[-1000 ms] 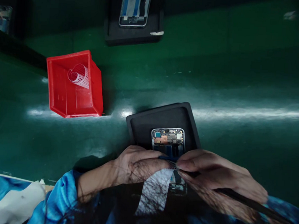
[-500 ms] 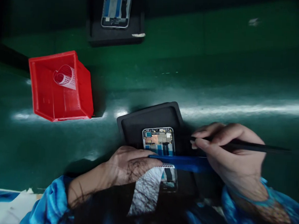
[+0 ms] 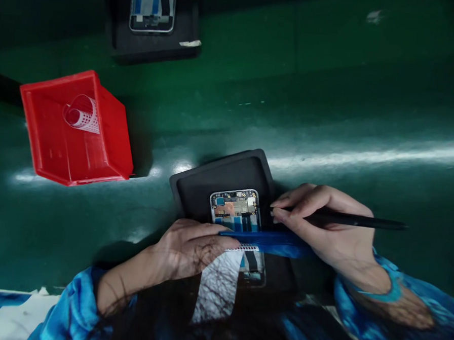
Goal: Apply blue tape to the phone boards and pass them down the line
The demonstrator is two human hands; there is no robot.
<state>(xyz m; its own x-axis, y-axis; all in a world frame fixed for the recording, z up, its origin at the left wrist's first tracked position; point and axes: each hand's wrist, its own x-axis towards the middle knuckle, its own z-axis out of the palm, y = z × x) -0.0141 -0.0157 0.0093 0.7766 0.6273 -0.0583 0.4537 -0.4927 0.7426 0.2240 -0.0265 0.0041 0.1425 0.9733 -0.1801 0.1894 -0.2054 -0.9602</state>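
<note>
Clasped around a tool, the right hand has been withdrawn to three o'clock of the phone in the tray, the sheet apparently being left pinched by the left hand alone at nine o'clock.

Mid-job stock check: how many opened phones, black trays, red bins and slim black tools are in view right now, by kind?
Opened phones: 2, the near phone and the far phone
Black trays: 2, the near tray and the far tray
Red bin: 1
Slim black tool: 1, in the right hand
Total: 6
</note>
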